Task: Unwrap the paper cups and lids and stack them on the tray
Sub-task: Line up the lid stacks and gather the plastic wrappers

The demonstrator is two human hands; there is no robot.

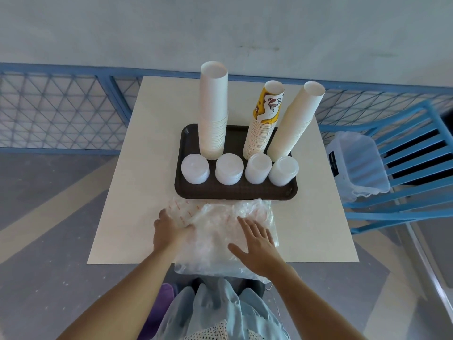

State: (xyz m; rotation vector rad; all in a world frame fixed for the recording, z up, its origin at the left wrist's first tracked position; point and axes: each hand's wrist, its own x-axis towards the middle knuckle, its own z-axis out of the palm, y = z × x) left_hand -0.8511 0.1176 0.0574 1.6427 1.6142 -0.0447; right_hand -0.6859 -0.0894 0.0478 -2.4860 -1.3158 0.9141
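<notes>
This looks like a café-style seating spot on a terrace or balcony. A small square table [318,192] stands against a blue metal railing [61,106] with mesh infill, a plain pale wall [220,25] behind it, and the floor [49,204] is bare grey concrete. A blue slatted chair [416,173] off the table's right edge holds a clear plastic tub [355,165]. Toward the far edge, a dark serving tray [235,193] carries tall stacks of paper cups [213,111] and lids [195,168].
</notes>
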